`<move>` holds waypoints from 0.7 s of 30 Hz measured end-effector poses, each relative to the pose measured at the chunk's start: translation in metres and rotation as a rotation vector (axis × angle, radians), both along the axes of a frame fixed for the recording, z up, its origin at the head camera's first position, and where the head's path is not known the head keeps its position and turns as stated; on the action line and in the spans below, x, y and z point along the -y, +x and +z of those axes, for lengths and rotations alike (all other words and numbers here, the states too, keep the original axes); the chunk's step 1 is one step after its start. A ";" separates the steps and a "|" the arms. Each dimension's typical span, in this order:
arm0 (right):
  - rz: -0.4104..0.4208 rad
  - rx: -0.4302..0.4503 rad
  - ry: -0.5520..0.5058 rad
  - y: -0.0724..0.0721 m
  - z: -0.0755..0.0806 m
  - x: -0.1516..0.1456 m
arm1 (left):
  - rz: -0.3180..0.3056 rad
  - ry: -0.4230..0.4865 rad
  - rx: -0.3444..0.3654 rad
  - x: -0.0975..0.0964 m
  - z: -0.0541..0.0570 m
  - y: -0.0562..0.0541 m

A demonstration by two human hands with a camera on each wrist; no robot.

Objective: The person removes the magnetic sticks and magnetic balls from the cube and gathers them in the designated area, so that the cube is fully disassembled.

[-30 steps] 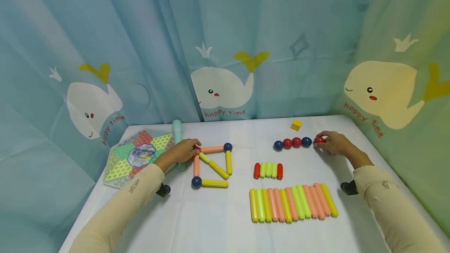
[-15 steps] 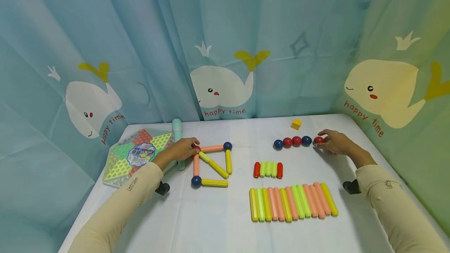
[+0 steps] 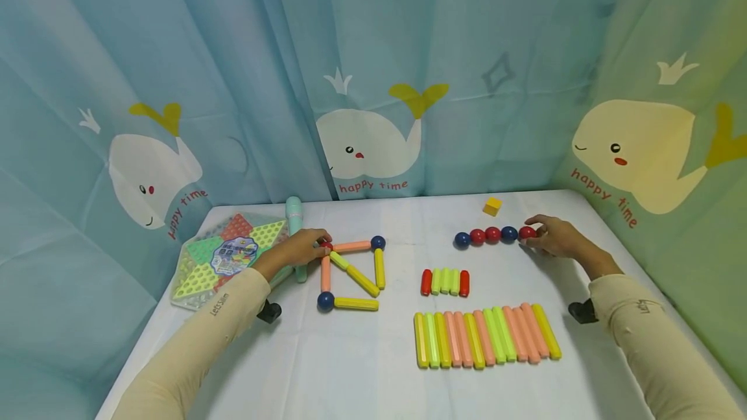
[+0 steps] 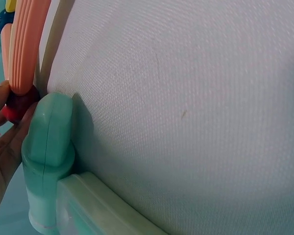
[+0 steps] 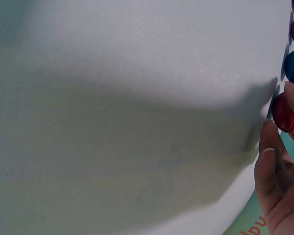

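Note:
My left hand [image 3: 300,247] pinches a red ball [image 4: 20,104] at the upper left corner of a stick-and-ball frame. Salmon sticks [image 3: 353,247] and a yellow-green stick [image 3: 356,274] run from that ball. Blue balls [image 3: 326,302] sit at two other corners, with yellow sticks [image 3: 357,304] on the lower and right sides. Over at the right, my right hand [image 3: 557,236] holds another red ball [image 5: 284,113] between thumb and fingers. It stands at the right end of a row of blue and red balls [image 3: 493,234], right against the end blue ball [image 3: 509,234].
Short red and green sticks [image 3: 446,282] lie mid-table, and a row of long sticks [image 3: 487,337] nearer me. A yellow block [image 3: 492,207] stands at the back. Left are a teal microphone-shaped object [image 3: 294,212] and a clear case with a star pattern [image 3: 201,258]. Curtains [image 3: 467,50] enclose the table.
The red ball in my right hand has moved slightly left, closing the small gap to the row of balls. My left hand stays at its corner of the frame.

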State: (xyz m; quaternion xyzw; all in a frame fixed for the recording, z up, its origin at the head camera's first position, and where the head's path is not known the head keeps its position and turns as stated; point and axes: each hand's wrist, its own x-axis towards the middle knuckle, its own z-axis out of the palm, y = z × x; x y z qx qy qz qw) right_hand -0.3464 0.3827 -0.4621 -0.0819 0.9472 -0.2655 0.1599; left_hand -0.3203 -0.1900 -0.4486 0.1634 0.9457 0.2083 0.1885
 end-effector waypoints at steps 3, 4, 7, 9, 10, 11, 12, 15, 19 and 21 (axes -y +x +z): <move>-0.003 0.017 0.011 0.001 0.001 -0.001 | -0.001 -0.003 -0.001 0.000 0.000 0.000; -0.001 0.025 0.012 0.001 0.002 -0.002 | 0.000 -0.005 0.001 0.000 0.001 0.001; -0.004 0.046 -0.001 0.003 0.004 -0.002 | -0.004 -0.004 -0.001 0.000 0.001 0.002; -0.006 0.055 -0.013 0.004 0.004 -0.002 | -0.008 0.000 -0.003 0.000 0.001 0.002; -0.005 0.054 -0.016 0.004 0.005 -0.001 | -0.009 0.003 -0.004 0.001 0.001 0.002; -0.006 0.052 -0.019 0.005 0.005 -0.001 | -0.011 0.005 -0.006 0.001 0.001 0.002; -0.005 0.048 -0.018 0.005 0.005 -0.001 | -0.014 0.006 -0.009 0.001 0.001 0.003; -0.007 0.031 -0.012 0.006 0.004 0.000 | -0.021 0.011 -0.016 0.001 0.001 0.003; -0.012 0.019 -0.007 0.007 0.004 0.001 | -0.037 0.011 -0.028 0.001 0.001 0.003; -0.015 0.019 -0.009 0.008 0.005 0.002 | -0.035 0.011 -0.027 0.001 0.002 0.003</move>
